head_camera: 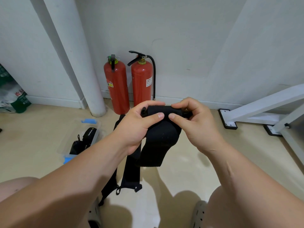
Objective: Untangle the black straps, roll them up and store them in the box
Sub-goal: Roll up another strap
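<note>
I hold a wide black strap [158, 139] up in front of me with both hands. My left hand [136, 125] grips its upper left end, thumb on the front. My right hand [195, 122] pinches the upper right end, thumb pressed on the fabric. The top of the strap is folded or rolled between my hands; its free end hangs down below. More black straps [130, 175] hang lower, ending in small buckles near the floor. A clear plastic box [82, 137] with blue latches sits on the floor at the left, with black items inside.
Two red fire extinguishers [128, 86] stand against the white wall ahead. A white pipe [92, 89] rises at the left, beside a green-and-white bag [11, 96]. A white metal frame [263, 111] with black feet stands at the right. My knees and sandals are at the bottom.
</note>
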